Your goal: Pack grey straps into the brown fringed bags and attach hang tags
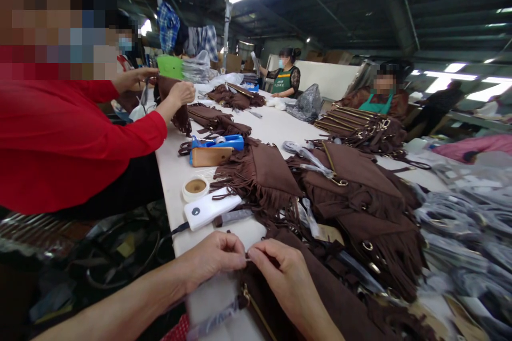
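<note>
Close to the table's front edge, my left hand (pixel 220 258) and my right hand (pixel 278 264) meet fingertip to fingertip. Both are closed in a pinch around something small and thin, too small to name. Directly beneath my right hand lies a brown fringed bag (pixel 316 277) with a gold zipper (pixel 258 311). A plastic-wrapped strip (pixel 216 322) lies beside the bag, below my hands. Just beyond my left hand rests a white device (pixel 212 209) with a black cable.
More brown fringed bags (pixel 356 176) are heaped ahead and right. A tape roll (pixel 196 187), a gold phone (pixel 212 156) and a blue tape dispenser (pixel 236 143) line the left edge. Wrapped straps (pixel 456 224) pile at right. A red-sleeved co-worker (pixel 80 138) handles a brown bag at left.
</note>
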Demonstrator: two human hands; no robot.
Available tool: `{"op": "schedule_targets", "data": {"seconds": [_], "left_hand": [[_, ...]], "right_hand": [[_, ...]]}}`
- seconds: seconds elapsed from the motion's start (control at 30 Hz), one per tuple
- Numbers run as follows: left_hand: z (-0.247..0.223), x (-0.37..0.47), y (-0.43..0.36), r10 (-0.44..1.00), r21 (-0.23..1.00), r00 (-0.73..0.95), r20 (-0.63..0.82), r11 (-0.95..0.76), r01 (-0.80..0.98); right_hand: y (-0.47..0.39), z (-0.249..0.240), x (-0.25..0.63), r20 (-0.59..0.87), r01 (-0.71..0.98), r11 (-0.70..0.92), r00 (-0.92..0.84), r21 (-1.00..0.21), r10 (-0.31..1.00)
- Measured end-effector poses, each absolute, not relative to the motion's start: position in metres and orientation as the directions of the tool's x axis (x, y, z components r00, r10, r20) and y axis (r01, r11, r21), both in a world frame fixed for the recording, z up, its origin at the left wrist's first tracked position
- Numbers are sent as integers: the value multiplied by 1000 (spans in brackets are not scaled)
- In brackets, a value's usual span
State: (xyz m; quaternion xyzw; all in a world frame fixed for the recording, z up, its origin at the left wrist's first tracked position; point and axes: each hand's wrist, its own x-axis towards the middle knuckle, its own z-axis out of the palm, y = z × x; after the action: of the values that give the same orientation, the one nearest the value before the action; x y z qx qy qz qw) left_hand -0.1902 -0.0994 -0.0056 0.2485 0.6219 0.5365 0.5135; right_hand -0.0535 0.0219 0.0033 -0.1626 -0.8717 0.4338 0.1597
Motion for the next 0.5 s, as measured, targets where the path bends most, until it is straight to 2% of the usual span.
{"op": "schedule_targets", "data": {"seconds": [0.33, 0.4, 0.5], "left_hand": [[-11, -189, -105, 880, 955, -377, -288, 233, -186], [-11, -191, -107, 895, 960, -348, -278, 252, -119], [-6, -193, -110, 893, 934, -328, -307, 349, 76]], "right_hand": [[24, 4, -53, 68, 246, 584, -884, -774, 462], [26, 4, -51, 58, 270, 599, -881, -754, 470], [27, 3, -49, 64, 264, 628, -891, -732, 450]]}}
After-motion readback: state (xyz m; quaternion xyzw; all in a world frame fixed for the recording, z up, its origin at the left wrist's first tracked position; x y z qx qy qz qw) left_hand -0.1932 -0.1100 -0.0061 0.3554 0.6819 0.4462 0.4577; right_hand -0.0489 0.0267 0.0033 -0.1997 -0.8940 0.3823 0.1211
